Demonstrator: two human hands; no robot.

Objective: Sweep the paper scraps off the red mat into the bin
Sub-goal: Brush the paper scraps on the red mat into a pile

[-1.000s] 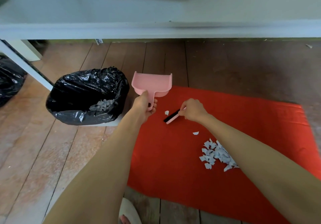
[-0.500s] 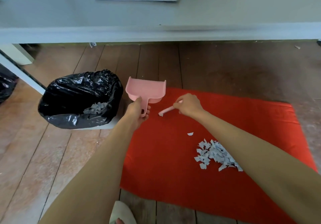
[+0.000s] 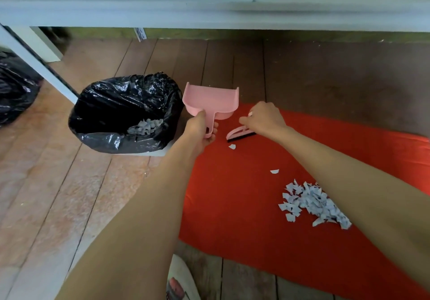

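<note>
A red mat (image 3: 244, 206) lies on the wooden floor. My left hand (image 3: 200, 129) grips the handle of a pink dustpan (image 3: 211, 101), held at the mat's far left corner beside the bin (image 3: 121, 113), a container lined with a black bag that holds white scraps. My right hand (image 3: 265, 118) holds a small pink brush (image 3: 240, 134) with black bristles, low over the mat. A pile of white paper scraps (image 3: 311, 202) sits on the mat, partly hidden by my right forearm. Two loose scraps, one (image 3: 232, 146) under the brush and another (image 3: 274, 171), lie nearer the brush.
A white table edge (image 3: 209, 13) spans the top of the view, its leg (image 3: 39, 64) slanting down at the left behind the bin. Another black bag (image 3: 16, 90) sits at the far left. A slipper (image 3: 181, 281) shows at the bottom.
The brush has turned in my right hand from pointing left to lying bristles-down just behind a loose scrap. The dustpan has stayed beside the bin.
</note>
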